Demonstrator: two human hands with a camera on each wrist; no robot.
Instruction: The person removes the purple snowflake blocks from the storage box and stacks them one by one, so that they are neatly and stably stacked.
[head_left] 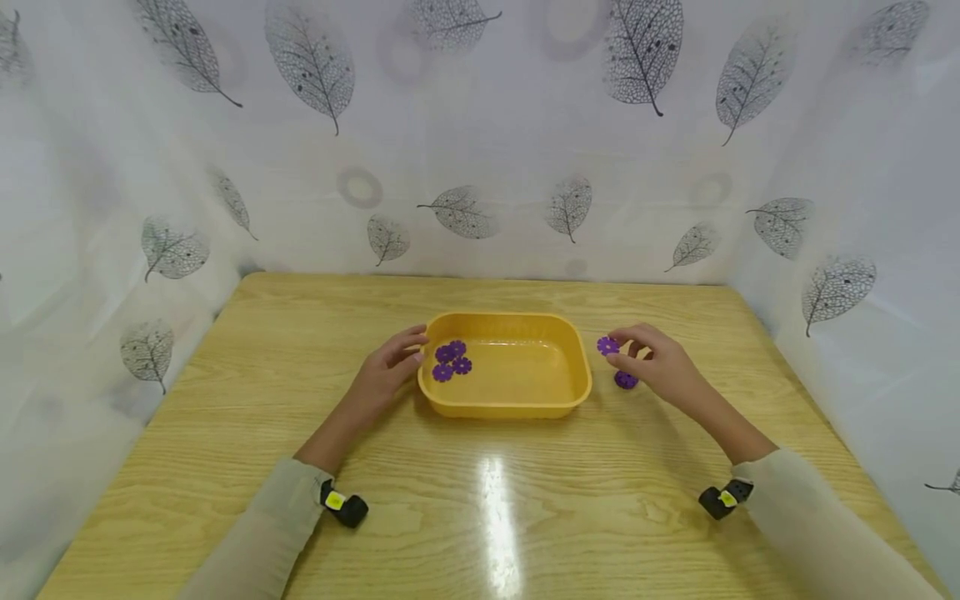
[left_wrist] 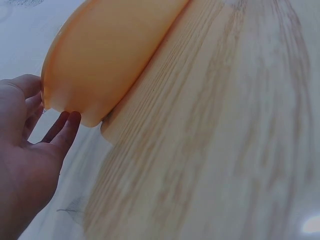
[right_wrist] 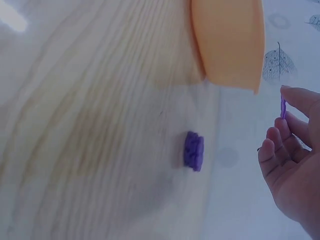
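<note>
Between thumb and fingertips, my right hand (head_left: pixel 660 360) pinches a purple flower-shaped plastic disc (head_left: pixel 607 346), raised just right of the yellow basin (head_left: pixel 510 412). The right wrist view shows this disc edge-on. Below that hand, a small stack of purple discs (head_left: pixel 626 380) stands on the table, upright in a short pile (right_wrist: pixel 193 151). My left hand (head_left: pixel 384 373) rests its fingertips and thumb against the basin's left end, spread apart along the rim. Inside the basin, several purple discs (head_left: pixel 452 360) lie together near the left wall.
The light wooden table (head_left: pixel 420 500) has a bright glare spot in front of the basin. A white curtain with a leaf print (head_left: pixel 510 150) hangs behind it and at both sides. Each wrist wears a strapped black camera (head_left: pixel 348 508).
</note>
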